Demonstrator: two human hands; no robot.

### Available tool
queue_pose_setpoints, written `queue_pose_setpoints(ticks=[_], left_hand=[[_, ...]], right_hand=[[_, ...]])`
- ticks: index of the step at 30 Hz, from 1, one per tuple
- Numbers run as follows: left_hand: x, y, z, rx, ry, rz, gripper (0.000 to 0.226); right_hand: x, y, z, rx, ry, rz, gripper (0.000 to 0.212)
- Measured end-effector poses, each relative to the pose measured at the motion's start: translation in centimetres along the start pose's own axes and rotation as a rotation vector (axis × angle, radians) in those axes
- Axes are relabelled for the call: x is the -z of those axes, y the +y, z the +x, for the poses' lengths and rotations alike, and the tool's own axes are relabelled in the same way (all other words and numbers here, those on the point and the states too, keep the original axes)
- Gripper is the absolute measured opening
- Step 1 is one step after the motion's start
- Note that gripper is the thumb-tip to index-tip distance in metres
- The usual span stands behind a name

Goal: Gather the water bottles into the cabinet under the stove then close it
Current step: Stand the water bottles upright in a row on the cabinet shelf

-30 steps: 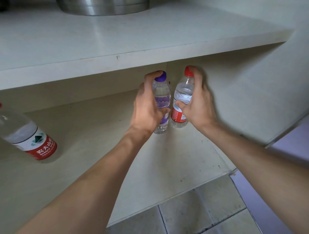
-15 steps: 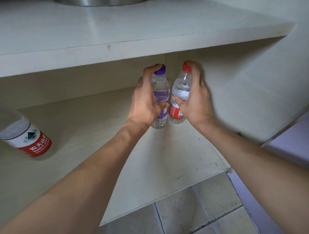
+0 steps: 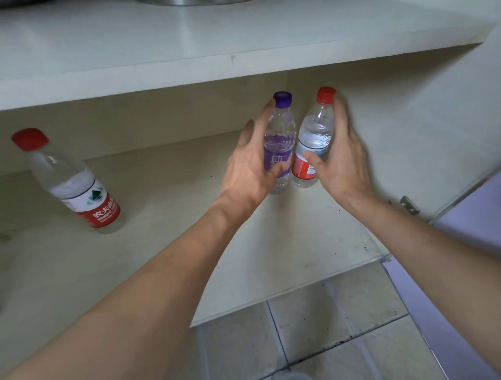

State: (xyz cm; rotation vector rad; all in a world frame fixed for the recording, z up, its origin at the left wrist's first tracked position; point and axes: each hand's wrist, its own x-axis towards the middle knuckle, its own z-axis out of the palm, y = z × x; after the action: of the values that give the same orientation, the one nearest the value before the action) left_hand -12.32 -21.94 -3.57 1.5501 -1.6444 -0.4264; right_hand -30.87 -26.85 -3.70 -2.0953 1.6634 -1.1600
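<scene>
Blurred by motion, far-left bottle [image 3: 78, 187], fine print unreadable. Partly covering the purple-capped bottle [image 3: 280, 130] label: left hand [image 3: 249, 173]. Behind the red-capped bottle [image 3: 315, 135], right hand [image 3: 339, 168] fingers, gripping or just touching, can't tell. Cropped up top: metal pot [image 3: 189, 2].

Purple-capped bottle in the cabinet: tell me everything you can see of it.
The purple-capped bottle is clear plastic, with a purple screw cap and a purple label round its lower half. It stands upright on the cabinet floor, near the back, close beside the red-capped bottle; whether they touch is unclear. The left hand cups it loosely, thumb across the label, fingers straight along its far side.
</scene>
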Motion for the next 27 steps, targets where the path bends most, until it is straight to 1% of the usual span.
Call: queue_pose_setpoints(ticks=[2,5,7,9,11,14,16,19,22,27], left_hand=[[1.5,-0.5,-2.0,0.034,-0.027,0.117,0.097],[3.9,-1.5,-5.3,0.112,-0.096,0.327,0.084],[5.8,-2.1,-7.8,0.136,-0.103,0.447,0.077],[7.8,-2.6,-10.2,0.154,-0.095,0.550,0.074],[10.0,-3.1,-12.3,0.189,-0.098,0.638,0.074],[13.2,-3.6,-15.3,0.239,-0.087,0.757,0.072],[15.3,-3.6,-17.3,0.273,-0.039,0.791,0.072],[18.9,-3.3,-19.8,0.328,0.029,0.809,0.067],[22.2,-2.6,-22.0,0.357,0.054,0.904,0.062],[26.5,-1.8,-24.4,0.425,0.115,0.974,0.068]], right_hand=[[0.1,-0.1,-1.9,-0.005,-0.009,-0.053,0.099],[-0.2,-0.9,-4.9,0.014,-0.089,-0.069,0.076],[-0.2,-1.9,-6.4,0.077,-0.128,-0.121,0.062],[0.0,-3.8,-7.5,0.141,-0.196,-0.187,0.052],[0.3,-6.5,-8.6,0.191,-0.282,-0.249,0.054],[0.5,-11.1,-10.3,0.265,-0.365,-0.354,0.070],[0.3,-14.0,-11.6,0.335,-0.403,-0.389,0.074],[-0.4,-18.1,-13.4,0.418,-0.455,-0.402,0.076],[-1.1,-21.5,-14.5,0.439,-0.516,-0.362,0.081],[-2.4,-25.5,-15.7,0.474,-0.570,-0.308,0.082]])
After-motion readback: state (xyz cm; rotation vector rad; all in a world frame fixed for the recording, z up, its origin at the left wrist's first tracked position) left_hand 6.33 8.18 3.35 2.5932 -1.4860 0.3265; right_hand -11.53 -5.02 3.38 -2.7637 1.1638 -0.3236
